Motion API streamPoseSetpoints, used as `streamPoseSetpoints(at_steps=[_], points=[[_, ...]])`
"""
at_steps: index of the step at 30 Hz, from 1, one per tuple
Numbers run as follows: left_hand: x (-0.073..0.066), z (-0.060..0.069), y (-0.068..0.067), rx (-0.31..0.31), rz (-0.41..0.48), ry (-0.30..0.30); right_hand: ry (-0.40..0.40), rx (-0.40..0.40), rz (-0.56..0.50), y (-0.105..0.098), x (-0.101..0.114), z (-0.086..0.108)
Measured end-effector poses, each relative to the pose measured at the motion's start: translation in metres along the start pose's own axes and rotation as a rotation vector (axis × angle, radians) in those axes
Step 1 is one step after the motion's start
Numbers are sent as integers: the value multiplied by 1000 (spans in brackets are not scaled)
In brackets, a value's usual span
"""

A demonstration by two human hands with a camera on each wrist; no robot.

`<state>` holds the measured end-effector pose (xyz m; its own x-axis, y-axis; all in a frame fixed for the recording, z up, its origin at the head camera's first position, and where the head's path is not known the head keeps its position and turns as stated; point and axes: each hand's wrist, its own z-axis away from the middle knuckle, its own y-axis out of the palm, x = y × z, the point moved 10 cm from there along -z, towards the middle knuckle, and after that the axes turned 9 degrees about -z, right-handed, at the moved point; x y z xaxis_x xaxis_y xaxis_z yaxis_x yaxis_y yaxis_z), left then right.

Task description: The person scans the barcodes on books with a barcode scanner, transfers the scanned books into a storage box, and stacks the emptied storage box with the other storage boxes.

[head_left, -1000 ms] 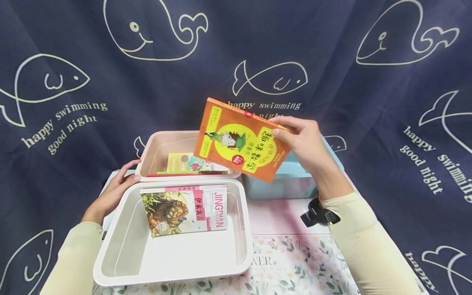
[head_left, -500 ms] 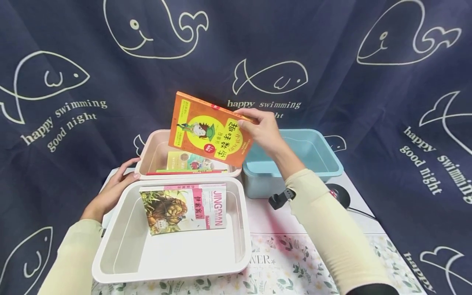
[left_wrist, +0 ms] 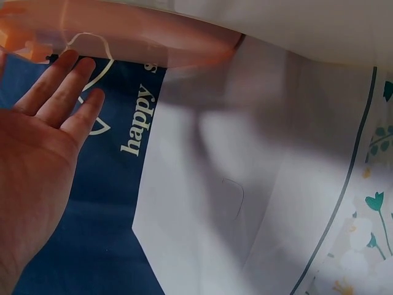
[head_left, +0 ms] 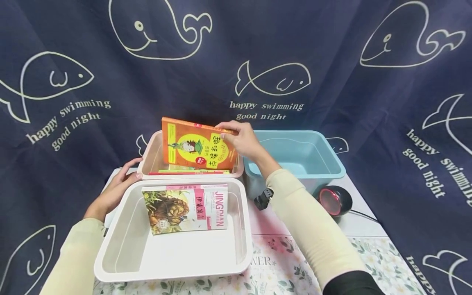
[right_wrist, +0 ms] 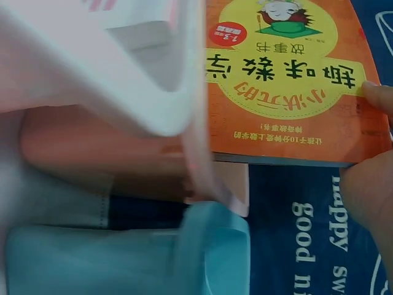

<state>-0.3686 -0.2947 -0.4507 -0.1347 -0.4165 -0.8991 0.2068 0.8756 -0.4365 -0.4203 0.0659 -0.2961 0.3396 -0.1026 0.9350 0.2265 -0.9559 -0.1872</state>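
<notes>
My right hand [head_left: 243, 139] pinches the right top end of an orange paperback book [head_left: 199, 145]. The book stands nearly upright, its lower edge inside the pink bin [head_left: 150, 157]. In the right wrist view the orange book [right_wrist: 282, 92] shows its yellow title panel, with the thumb on its cover. Also in the pink bin are red- and green-edged books [head_left: 191, 172], mostly hidden. My left hand [head_left: 114, 190] rests at the pink bin's left side, near the white bin's corner. In the left wrist view the left hand [left_wrist: 43, 141] has straight fingers by the pink wall.
A white bin [head_left: 191, 270] stands in front, holding a lion-cover book [head_left: 184, 209]. At right is a blue bin [head_left: 295, 174], with a round black device [head_left: 334, 200] and its cable beside it. A dark fish-print curtain [head_left: 332, 102] hangs behind.
My right hand has carried the orange book left from above the blue bin and lowered it into the pink bin, turning it more level. The left hand has stayed in place.
</notes>
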Motion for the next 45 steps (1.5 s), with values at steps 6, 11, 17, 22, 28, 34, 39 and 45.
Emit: streamPoseSetpoints(at_steps=[6,11,17,22,28,34,39,45], points=[[-1,1,-2,-11,-11,-4,13,106,38,21,-16,9],[0,2,-1,-5,4,-4,63,203,34,39,-34,17],[5,5,6,10,22,-4,93,242,79,48,-58,30],[5,9,3,3,16,-2,81,281,100,59,-69,33],[3,6,-3,-10,25,7,66,345,170,67,-69,28],[3,3,-4,-13,17,4,80,369,177,68,-70,24],[3,2,-1,-2,3,5,118,372,219,68,-74,24],[0,-1,-2,-14,0,20,104,371,260,69,-70,22]])
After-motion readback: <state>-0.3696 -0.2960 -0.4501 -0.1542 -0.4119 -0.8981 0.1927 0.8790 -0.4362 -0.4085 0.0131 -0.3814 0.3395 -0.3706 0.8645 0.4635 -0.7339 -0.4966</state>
